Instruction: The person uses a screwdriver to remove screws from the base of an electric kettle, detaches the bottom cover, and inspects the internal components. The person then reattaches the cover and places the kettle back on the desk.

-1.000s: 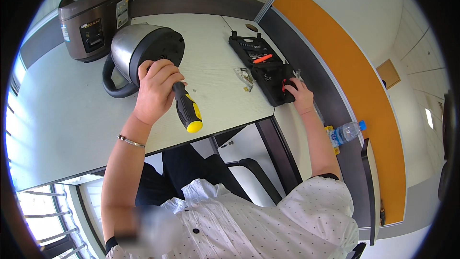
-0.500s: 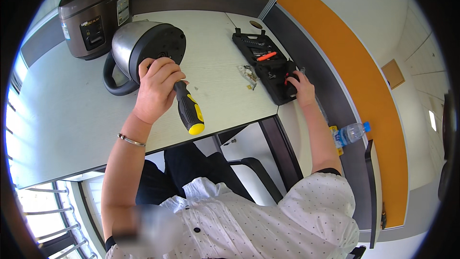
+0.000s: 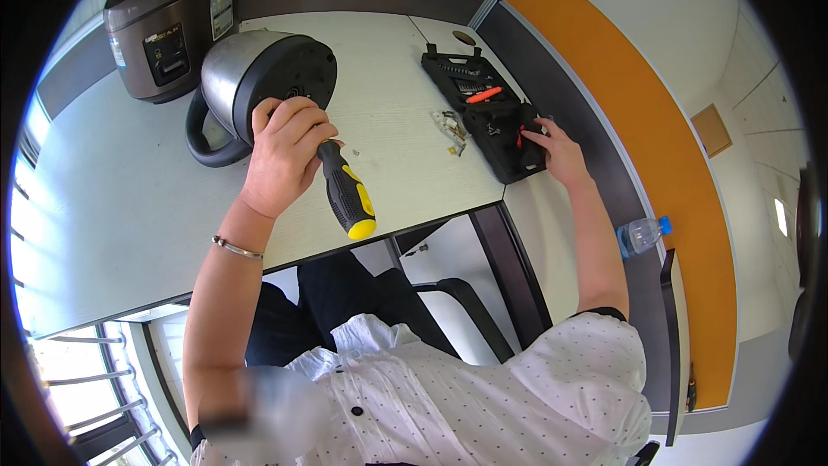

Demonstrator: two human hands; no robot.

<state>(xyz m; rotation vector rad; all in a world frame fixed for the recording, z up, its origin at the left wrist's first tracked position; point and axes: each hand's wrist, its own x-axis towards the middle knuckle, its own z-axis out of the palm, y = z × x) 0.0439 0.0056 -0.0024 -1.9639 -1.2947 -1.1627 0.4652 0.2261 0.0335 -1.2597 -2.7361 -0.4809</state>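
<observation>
Black-and-yellow screwdriver (image 3: pixel 348 192) gripped in the left hand (image 3: pixel 289 151), its handle angled toward the near right; tip hidden by the fingers, which lie against the black base of a tilted metal kettle (image 3: pixel 231 78) on the left of the table (image 3: pixel 388 155). Kettle is closely backed on the far left by a brown rice cooker (image 3: pixel 138 39). Right hand (image 3: pixel 559 151) is placed with bent fingers at the near right of an opened black tool case (image 3: pixel 509 162); whether anything is gripped there cannot be told. Case is flanked by small loose parts (image 3: pixel 450 131) on its left and a dark partition (image 3: pixel 552 91) on its right; an orange-red tool (image 3: pixel 485 95) is laid across it. Plastic bottle (image 3: pixel 642 236) noted beside the right forearm.
</observation>
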